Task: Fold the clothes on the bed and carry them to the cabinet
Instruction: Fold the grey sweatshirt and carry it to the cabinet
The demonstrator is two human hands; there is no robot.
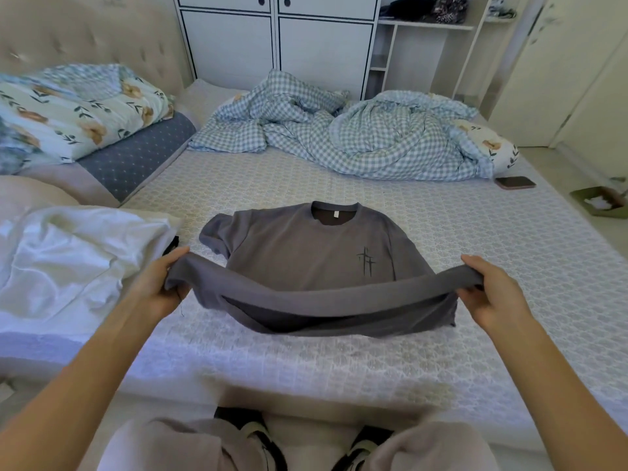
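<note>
A grey T-shirt [306, 246] with a small dark print on the chest lies face up in the middle of the bed [475, 253], collar pointing away from me. My left hand [163, 283] grips the left end of its hem and my right hand [489, 294] grips the right end. The hem is lifted off the mattress and stretched between both hands. A white garment [68, 256] lies crumpled on the bed to the left. The white cabinet [275, 39] stands beyond the far side of the bed, doors closed.
A checked blue duvet [339, 137] is bunched along the far side of the bed. Floral pillows [74, 110] are stacked at the left by the headboard. A phone [515, 182] lies near the right edge. Open shelves [424, 25] hold dark clothes. A box [599, 200] sits on the floor at the right.
</note>
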